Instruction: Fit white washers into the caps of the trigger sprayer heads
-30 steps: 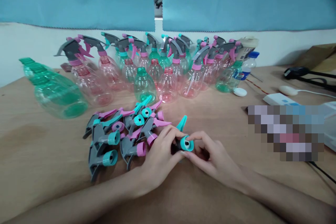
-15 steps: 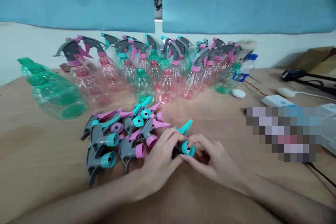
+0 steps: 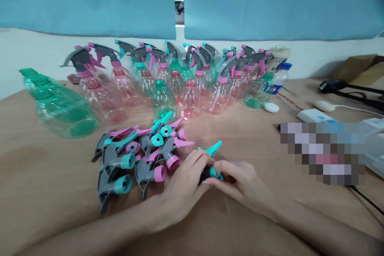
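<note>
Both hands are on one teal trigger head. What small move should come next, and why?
Probably lift the trigger head, pinched between left hand and right hand, toward the uncapped green bottle just behind: it stands open, without a sprayer.

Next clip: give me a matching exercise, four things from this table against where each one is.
Things
1. teal sprayer head
2. pile of sprayer heads
3. green bottle
4. white disc

Places
A. on its side, far left of the table
B. gripped by left hand and right hand
C. heaped just left of the left hand
D. right of the standing bottles

Pairs: 1-B, 2-C, 3-A, 4-D
</note>
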The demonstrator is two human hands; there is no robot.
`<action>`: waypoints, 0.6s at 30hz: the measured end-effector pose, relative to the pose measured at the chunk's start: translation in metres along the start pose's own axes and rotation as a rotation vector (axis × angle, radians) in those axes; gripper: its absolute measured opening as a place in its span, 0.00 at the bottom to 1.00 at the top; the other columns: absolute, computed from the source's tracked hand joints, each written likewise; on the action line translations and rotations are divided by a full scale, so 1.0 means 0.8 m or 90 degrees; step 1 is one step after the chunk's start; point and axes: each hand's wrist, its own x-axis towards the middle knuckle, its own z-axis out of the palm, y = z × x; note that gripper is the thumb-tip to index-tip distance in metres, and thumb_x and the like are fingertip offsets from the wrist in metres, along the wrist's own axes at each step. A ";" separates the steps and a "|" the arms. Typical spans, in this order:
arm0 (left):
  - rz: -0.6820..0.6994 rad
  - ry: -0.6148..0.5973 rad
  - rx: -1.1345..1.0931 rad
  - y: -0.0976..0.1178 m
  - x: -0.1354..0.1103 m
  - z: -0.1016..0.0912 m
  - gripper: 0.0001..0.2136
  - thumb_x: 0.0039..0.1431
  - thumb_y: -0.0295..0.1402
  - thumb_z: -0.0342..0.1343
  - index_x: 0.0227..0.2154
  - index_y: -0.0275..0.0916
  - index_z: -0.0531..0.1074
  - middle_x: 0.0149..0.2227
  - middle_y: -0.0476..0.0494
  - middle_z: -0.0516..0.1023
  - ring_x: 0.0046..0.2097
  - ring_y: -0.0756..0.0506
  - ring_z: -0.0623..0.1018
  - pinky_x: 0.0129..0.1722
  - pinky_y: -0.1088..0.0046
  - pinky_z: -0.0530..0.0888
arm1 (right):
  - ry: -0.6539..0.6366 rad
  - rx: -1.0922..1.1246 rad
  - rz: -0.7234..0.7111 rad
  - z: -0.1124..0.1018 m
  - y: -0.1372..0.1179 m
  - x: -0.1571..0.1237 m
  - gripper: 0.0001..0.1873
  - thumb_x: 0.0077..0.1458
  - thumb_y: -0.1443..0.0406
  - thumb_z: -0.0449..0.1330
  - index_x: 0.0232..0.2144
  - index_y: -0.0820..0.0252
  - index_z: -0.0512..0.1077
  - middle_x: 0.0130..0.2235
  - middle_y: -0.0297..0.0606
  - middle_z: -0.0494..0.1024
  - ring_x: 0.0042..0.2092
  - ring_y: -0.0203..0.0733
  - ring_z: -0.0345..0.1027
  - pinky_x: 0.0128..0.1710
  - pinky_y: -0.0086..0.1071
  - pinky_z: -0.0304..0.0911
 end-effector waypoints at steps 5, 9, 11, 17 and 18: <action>-0.013 -0.004 -0.023 0.001 -0.001 0.000 0.03 0.61 0.29 0.52 0.37 0.38 0.65 0.40 0.44 0.68 0.43 0.43 0.68 0.42 0.66 0.68 | 0.000 0.044 -0.011 -0.002 -0.001 0.001 0.19 0.64 0.56 0.47 0.25 0.60 0.65 0.22 0.29 0.66 0.23 0.30 0.60 0.23 0.23 0.56; -0.033 0.015 -0.052 -0.001 -0.001 0.000 0.04 0.61 0.27 0.53 0.37 0.39 0.64 0.39 0.46 0.67 0.42 0.45 0.68 0.43 0.67 0.67 | -0.010 0.069 -0.003 -0.001 0.003 -0.001 0.14 0.64 0.59 0.49 0.30 0.59 0.68 0.27 0.32 0.71 0.27 0.32 0.64 0.28 0.23 0.59; -0.036 0.021 -0.059 -0.002 -0.001 0.000 0.04 0.61 0.27 0.53 0.37 0.40 0.64 0.39 0.47 0.67 0.42 0.45 0.67 0.42 0.67 0.67 | -0.013 0.065 -0.004 0.000 0.005 -0.002 0.13 0.64 0.60 0.49 0.31 0.59 0.68 0.28 0.32 0.71 0.28 0.32 0.64 0.28 0.23 0.60; -0.025 0.009 -0.080 -0.003 0.001 0.000 0.04 0.60 0.28 0.54 0.36 0.39 0.64 0.40 0.46 0.67 0.41 0.45 0.67 0.43 0.67 0.67 | -0.004 0.061 -0.007 0.002 0.001 -0.001 0.16 0.63 0.56 0.50 0.27 0.59 0.66 0.24 0.30 0.68 0.24 0.31 0.59 0.24 0.23 0.57; -0.023 0.007 -0.083 -0.003 0.001 -0.001 0.03 0.61 0.29 0.53 0.36 0.39 0.64 0.40 0.46 0.67 0.41 0.45 0.67 0.43 0.66 0.67 | 0.004 0.062 -0.004 0.002 0.000 -0.001 0.17 0.63 0.56 0.49 0.27 0.59 0.65 0.23 0.29 0.67 0.23 0.30 0.59 0.24 0.22 0.57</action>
